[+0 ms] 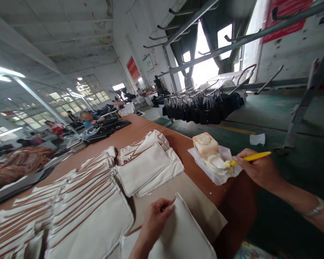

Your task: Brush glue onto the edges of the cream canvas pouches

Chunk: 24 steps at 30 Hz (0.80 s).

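My right hand (259,171) is closed around a yellow-handled brush (252,157). The brush tip touches whitish, glue-like matter (218,162) beside a stained pale plastic container (205,144) at the table's right edge. Under both lies a white sheet (194,157). My left hand (157,219) pinches the upper edge of a cream fabric panel (187,230) with stitched borders, which lies in front of me. Left of it, more cream panels (97,219) overlap in rows with brown edges showing. Another stack of cream panels (145,167) sits farther back.
A brown-covered table (175,138) runs away from me. Dark pieces (110,124) with pale cords lie farther along it. To the right stands a metal rack (232,48) hung with black items (205,108). Other people sit in the left background.
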Tool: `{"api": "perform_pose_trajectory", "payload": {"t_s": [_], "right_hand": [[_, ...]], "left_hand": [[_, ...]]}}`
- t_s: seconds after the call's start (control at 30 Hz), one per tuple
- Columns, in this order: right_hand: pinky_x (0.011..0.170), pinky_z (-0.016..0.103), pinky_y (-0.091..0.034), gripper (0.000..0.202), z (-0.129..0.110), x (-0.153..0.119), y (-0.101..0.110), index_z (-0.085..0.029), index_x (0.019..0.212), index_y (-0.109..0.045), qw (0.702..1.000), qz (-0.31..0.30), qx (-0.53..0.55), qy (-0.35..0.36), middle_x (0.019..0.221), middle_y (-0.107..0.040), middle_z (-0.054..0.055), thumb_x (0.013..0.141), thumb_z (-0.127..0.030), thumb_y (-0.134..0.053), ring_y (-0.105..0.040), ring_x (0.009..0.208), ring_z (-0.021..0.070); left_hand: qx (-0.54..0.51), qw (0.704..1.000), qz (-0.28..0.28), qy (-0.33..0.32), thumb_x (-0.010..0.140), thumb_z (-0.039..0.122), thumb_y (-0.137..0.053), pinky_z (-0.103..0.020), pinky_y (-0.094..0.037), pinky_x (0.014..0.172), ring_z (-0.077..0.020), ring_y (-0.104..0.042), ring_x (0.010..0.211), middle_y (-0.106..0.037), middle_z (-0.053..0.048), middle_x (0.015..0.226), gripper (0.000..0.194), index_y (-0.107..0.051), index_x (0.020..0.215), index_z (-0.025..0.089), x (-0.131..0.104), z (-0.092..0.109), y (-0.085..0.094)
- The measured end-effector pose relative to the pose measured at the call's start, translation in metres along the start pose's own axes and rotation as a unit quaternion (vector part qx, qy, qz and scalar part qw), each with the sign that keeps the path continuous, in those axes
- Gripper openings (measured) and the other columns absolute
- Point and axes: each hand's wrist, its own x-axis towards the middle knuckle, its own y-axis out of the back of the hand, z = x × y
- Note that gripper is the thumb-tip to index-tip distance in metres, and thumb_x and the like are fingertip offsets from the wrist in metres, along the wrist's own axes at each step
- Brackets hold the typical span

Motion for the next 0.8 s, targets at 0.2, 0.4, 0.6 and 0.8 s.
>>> {"api": "perform_pose_trajectory", "payload": {"t_s": [0.2, 0.4, 0.6, 0.8], "right_hand": [[0.06, 0.028, -0.042, 0.019, -0.088, -0.027, -0.015, -0.021, 0.079, -0.059, 0.968, -0.11, 0.206, 0.09, 0.07, -0.055, 0.001, 0.094, -0.031, -0.054, -0.052, 0.063, 0.0164], [0.057, 0.026, -0.037, 0.012, -0.126, -0.047, -0.034, -0.021, 0.08, -0.052, 0.936, -0.155, 0.242, 0.201, 0.067, -0.051, -0.002, 0.09, -0.015, -0.053, -0.048, 0.058, 0.0125], [0.059, 0.027, -0.035, 0.012, -0.126, -0.042, -0.032, -0.022, 0.084, -0.048, 0.94, -0.124, 0.185, 0.258, 0.068, -0.05, -0.003, 0.088, -0.011, -0.053, -0.049, 0.059, 0.0122], [0.06, 0.027, -0.037, 0.015, -0.126, -0.048, -0.027, -0.023, 0.084, -0.046, 0.943, -0.128, 0.16, 0.263, 0.069, -0.05, -0.003, 0.087, -0.01, -0.055, -0.049, 0.059, 0.0124]], "left_hand": [[-0.149, 0.988, -0.045, 0.008, 0.08, 0.05, -0.065, -0.022, -0.041, 0.068, -0.015, -0.055, 0.073, -0.067, -0.001, 0.08, 0.037, -0.074, 0.09, 0.016, -0.022, 0.027, -0.001], [-0.19, 0.978, -0.081, -0.007, 0.082, 0.048, -0.065, -0.02, -0.038, 0.061, -0.0121, -0.052, 0.07, -0.065, -0.002, 0.081, 0.035, -0.073, 0.093, 0.015, -0.039, 0.038, -0.002], [-0.202, 0.973, -0.113, -0.019, 0.082, 0.047, -0.066, -0.019, -0.037, 0.06, -0.0103, -0.049, 0.067, -0.061, 0.0, 0.076, 0.034, -0.072, 0.089, 0.015, -0.045, 0.045, -0.005], [-0.217, 0.97, -0.107, 0.004, 0.079, 0.049, -0.068, -0.019, -0.036, 0.059, -0.0103, -0.048, 0.068, -0.062, -0.001, 0.077, 0.037, -0.072, 0.09, 0.014, -0.043, 0.044, -0.009]]}}
